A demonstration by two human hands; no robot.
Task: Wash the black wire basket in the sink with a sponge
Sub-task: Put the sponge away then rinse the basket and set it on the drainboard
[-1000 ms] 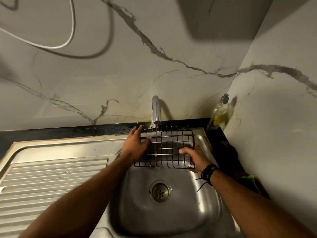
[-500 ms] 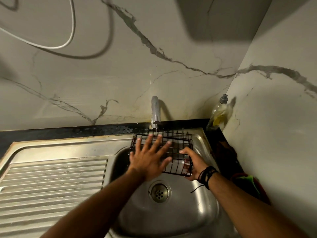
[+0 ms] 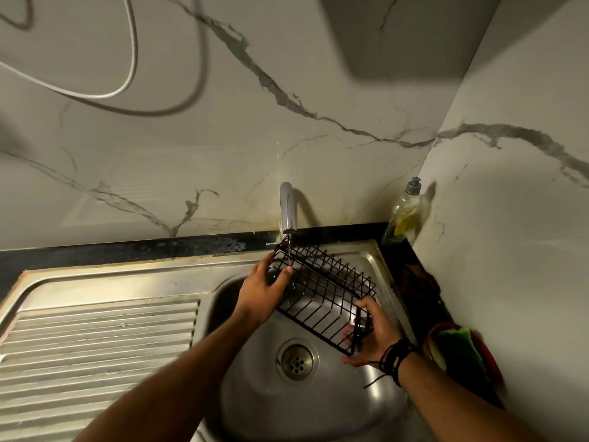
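Observation:
The black wire basket (image 3: 322, 290) is held tilted over the steel sink (image 3: 318, 397), its far corner under the tap (image 3: 287, 208). A thin stream of water falls from the tap onto that corner. My left hand (image 3: 263, 290) grips the basket's far left end. My right hand (image 3: 371, 334) grips the near right end, a black cord bracelet on its wrist. A green sponge (image 3: 460, 344) lies in a red dish on the counter at the right, apart from both hands.
A dish soap bottle (image 3: 403, 215) stands in the back right corner. The ribbed draining board (image 3: 95, 346) lies left of the bowl, the drain (image 3: 297, 361) at its centre. A white cable (image 3: 127, 59) hangs on the marble wall. The side wall is close on the right.
The basket has turned from lying square across the sink to a diagonal tilt. My left hand moved from spread flat over it to gripping its far end; my right hand dropped lower and nearer.

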